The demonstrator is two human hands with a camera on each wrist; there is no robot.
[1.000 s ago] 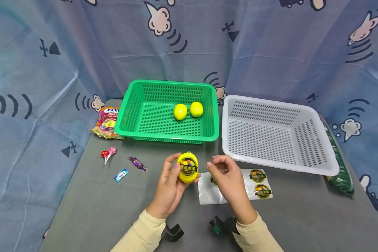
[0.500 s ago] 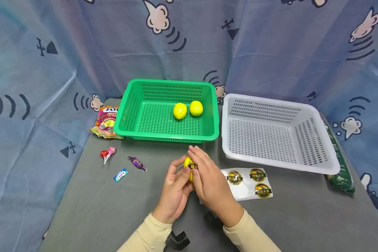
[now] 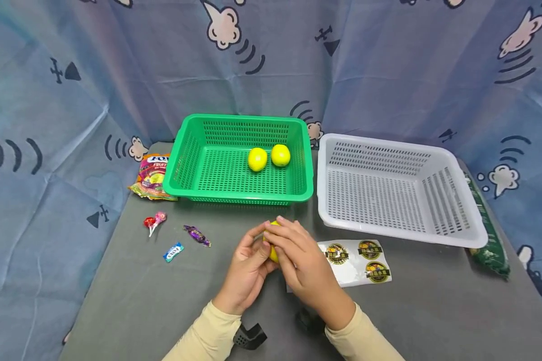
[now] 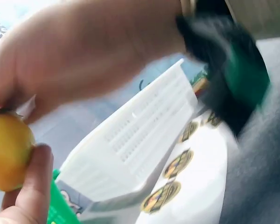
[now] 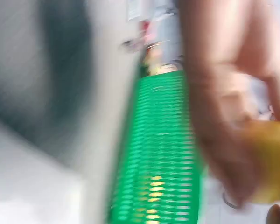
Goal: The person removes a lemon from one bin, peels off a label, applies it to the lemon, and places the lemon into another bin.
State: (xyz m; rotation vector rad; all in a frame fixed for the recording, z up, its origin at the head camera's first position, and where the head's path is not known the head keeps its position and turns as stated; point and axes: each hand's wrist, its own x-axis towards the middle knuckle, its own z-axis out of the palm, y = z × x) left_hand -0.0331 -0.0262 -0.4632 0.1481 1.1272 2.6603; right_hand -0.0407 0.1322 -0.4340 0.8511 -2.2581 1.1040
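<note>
At lower centre of the head view, left hand [image 3: 248, 265] gripped the yellow lemon [image 3: 273, 252] above the tabletop [image 3: 131, 301] | right hand [image 3: 304, 263] curled over it, pressing | risk: sticker could crease, lemon could slip | sticker sheet [image 3: 357, 260] just right | green basket [image 3: 239, 195] behind

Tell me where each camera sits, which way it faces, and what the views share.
Head: above the table, looking forward and down; both hands and sleeves show.
Left wrist: low, facing the white basket; a left thumb shows.
Right wrist: low and blurred, facing the green basket; right fingers show.
Shared: the yellow fruit.
</note>
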